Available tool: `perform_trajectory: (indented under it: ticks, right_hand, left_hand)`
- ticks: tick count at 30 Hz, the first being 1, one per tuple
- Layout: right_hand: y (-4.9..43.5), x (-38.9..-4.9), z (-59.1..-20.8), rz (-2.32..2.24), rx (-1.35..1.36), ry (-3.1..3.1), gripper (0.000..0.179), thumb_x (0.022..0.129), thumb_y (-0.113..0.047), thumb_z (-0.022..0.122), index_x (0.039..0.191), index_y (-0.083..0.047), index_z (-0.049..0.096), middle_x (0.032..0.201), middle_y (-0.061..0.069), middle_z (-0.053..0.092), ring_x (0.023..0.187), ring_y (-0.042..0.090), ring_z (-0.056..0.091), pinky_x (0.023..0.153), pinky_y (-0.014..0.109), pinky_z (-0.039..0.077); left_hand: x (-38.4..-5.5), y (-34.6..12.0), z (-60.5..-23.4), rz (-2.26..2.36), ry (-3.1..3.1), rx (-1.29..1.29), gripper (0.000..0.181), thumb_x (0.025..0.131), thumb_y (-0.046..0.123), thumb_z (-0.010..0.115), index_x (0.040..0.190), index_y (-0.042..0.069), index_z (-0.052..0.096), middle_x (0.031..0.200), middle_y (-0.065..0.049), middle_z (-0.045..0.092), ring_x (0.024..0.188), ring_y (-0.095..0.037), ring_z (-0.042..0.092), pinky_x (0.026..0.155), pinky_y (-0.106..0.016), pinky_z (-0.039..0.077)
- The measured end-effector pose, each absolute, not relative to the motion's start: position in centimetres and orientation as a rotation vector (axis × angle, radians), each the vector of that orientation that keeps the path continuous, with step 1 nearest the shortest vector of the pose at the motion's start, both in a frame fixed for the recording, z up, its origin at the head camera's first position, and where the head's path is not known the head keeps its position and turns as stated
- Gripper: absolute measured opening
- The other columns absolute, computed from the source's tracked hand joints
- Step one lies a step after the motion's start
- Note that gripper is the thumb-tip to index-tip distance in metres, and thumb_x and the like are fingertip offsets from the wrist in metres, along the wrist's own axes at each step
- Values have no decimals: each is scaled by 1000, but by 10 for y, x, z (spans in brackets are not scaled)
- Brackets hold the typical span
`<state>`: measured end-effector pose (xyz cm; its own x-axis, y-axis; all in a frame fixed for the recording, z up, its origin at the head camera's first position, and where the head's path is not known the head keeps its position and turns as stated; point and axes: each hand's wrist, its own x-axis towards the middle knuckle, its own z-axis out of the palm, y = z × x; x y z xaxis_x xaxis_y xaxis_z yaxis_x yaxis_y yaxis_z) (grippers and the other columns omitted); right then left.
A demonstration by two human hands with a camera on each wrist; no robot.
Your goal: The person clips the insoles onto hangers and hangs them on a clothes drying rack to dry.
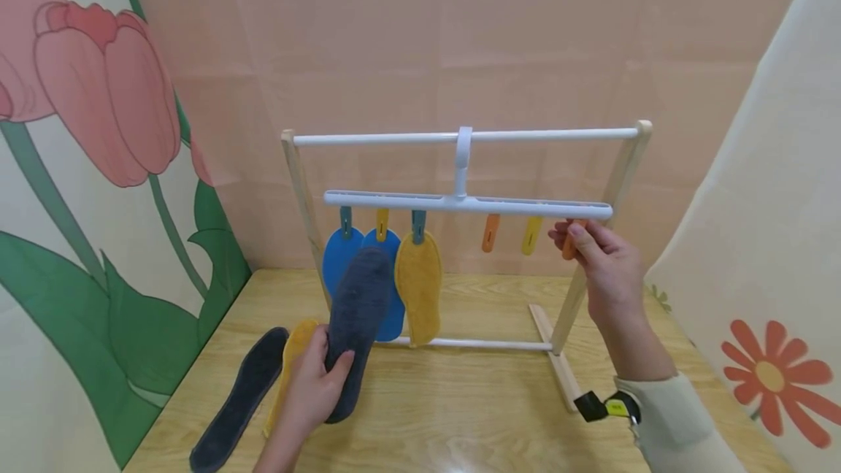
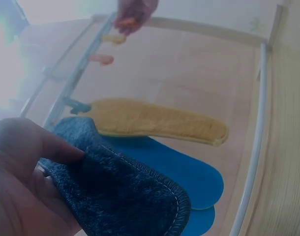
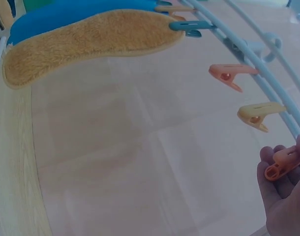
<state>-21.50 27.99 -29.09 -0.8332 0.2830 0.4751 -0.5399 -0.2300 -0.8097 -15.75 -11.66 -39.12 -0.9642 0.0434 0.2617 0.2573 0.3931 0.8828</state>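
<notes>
My left hand (image 1: 314,387) grips a dark grey fleecy insole (image 1: 360,312) near its lower end, thumb across its face. It is held up in front of two blue insoles (image 1: 340,258), partly covering them. My right hand (image 1: 611,268) pinches the orange clip (image 3: 284,163) at the right end of the white hanger (image 1: 519,207). A yellow fleecy insole (image 3: 96,42) hangs from a blue-green clip (image 3: 192,25) beside the blue ones. Between it and my right hand, an orange clip (image 1: 490,233) and a yellow clip (image 1: 532,236) hold nothing.
The hanger hooks over the top white rail (image 1: 368,139) of a wooden stand (image 1: 624,166). Another dark insole (image 1: 239,400) and a yellow insole (image 1: 298,345) lie on the wooden table (image 1: 460,407) at left. Patterned cloths surround the table.
</notes>
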Motion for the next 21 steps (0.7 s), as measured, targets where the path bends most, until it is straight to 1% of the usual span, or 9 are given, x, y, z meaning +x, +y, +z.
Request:
perform_trajectory:
  ticks: [5,9,12,14,21]
  right_hand:
    - [280,-215,-291,2087,292,-1523,33,94,-12,71,118,11,68,94,7,77,87,18,75,85,26,58]
    - [280,-215,-292,2084,290,-1528,34,94,-12,71,118,12,67,94,7,77,88,18,75,85,26,58]
    - [280,-215,-291,2081,289,-1537,34,94,-12,71,119,11,67,94,7,77,88,18,75,85,26,58]
    - [281,-215,-291,2083,290,-1540,34,94,-12,71,119,11,67,94,7,77,89,18,75,86,26,58]
    - [280,-214,-291,2094,293,-1530,35,94,-12,70,119,13,66,94,7,77,88,18,75,86,27,58]
  left_hand:
    - [-157,-110,-392,-1639,-2433,-332,36,98,3,63,132,-1,51,134,-21,62,125,-34,59,101,-52,49]
    - [-158,-104,-391,-1679,-2427,-346,43,98,3,62,138,-3,48,142,-25,55,135,-38,51,108,-55,43]
    - [-157,-101,-390,-1681,-2420,-373,45,99,4,62,140,-6,46,145,-29,51,138,-42,46,109,-57,41]
    - [-157,-99,-390,-1671,-2425,-385,45,99,5,62,139,-7,46,143,-30,52,137,-43,47,107,-58,42]
    - [-158,-94,-393,-1725,-2411,-437,41,100,7,62,137,-4,48,139,-26,56,134,-41,51,104,-57,46]
